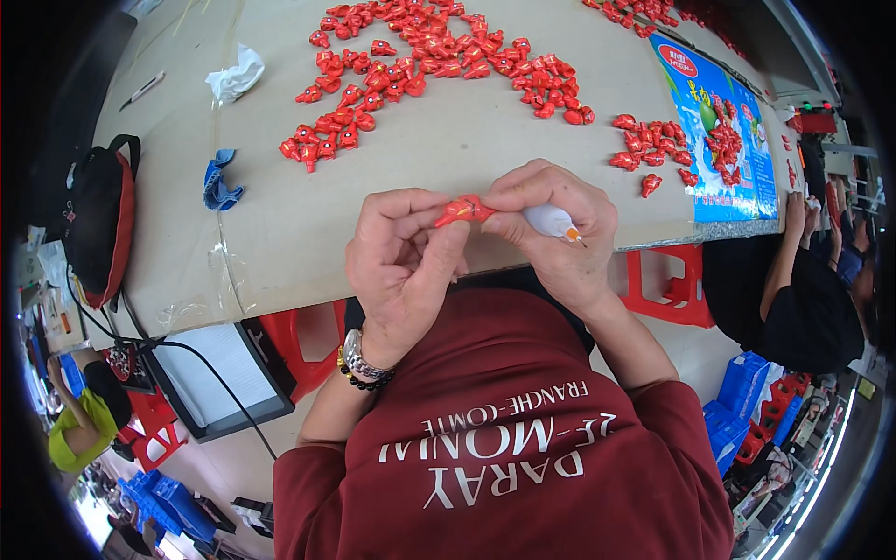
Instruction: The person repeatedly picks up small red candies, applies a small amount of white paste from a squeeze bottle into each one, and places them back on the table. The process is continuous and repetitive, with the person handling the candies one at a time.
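Just over the table's near edge, my left hand [403,257] and my right hand [558,229] pinch a small red plastic figure [461,211] between them. Thumb and fingertips of each hand press on its two ends. Tucked in the palm of my right hand is a white squeeze bottle [549,221] with an orange collar and a thin needle tip, which points right, away from the figure. Many similar red figures [373,89] with yellow and dark marks lie in a loose cluster beyond my hands.
More red figures [644,145] lie to the right, some on a blue printed sheet [719,93]. White crumpled tissue [235,75], a blue scrap [220,180], a pen-like tool [142,91] and a black-red bag [98,219] are at left. Another person [793,280] sits at right.
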Available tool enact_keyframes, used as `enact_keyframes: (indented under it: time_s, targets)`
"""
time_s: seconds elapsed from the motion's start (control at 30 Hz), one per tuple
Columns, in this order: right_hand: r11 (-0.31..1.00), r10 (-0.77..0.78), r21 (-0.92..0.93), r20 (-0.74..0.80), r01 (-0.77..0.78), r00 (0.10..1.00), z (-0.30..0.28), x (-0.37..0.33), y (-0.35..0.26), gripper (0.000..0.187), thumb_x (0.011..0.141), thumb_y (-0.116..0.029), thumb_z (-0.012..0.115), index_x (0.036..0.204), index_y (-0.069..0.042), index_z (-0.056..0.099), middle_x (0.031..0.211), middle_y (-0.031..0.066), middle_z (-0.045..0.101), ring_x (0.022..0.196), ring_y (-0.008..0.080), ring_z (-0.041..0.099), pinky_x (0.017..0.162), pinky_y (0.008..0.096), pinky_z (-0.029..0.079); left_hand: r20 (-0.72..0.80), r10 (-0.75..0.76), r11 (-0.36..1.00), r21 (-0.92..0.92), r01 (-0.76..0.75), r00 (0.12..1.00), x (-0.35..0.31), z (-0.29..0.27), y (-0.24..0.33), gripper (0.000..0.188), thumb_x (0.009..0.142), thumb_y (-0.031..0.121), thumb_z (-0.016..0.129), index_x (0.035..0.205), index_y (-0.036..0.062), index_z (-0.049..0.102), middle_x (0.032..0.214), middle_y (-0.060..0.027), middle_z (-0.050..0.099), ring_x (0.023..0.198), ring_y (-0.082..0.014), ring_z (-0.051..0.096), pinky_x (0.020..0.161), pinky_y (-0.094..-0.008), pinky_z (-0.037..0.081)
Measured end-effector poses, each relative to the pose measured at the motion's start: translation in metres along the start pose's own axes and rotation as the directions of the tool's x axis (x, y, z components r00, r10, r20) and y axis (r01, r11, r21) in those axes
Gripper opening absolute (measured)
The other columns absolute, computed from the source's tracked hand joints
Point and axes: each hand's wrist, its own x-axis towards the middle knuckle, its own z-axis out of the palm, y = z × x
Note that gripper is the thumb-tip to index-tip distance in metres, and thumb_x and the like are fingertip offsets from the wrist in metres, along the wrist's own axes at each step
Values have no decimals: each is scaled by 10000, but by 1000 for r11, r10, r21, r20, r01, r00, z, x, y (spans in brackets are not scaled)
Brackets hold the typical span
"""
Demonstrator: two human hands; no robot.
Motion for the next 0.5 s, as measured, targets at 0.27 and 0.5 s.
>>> enact_keyframes:
  time_s: [0.27,0.5]
  targets:
    - [1000,-8,-6,38,8,999,-3,-2,3,166,688,57,738,832,7,669,806,97,649,708,156,615,618,265,484,13,-46,999,-3,46,999,-3,2,-5,176,873,-23,593,1016,-38,493,855,-112,664,566,-48,566,463,-171,452]
    - [998,19,-59,27,-17,999,-14,3,-2,155,687,43,719,827,1,669,774,97,640,699,182,614,624,285,477,40,-100,993,63,98,994,4,7,-3,223,860,-8,620,1054,-20,510,796,-66,666,562,-29,558,469,-172,447]
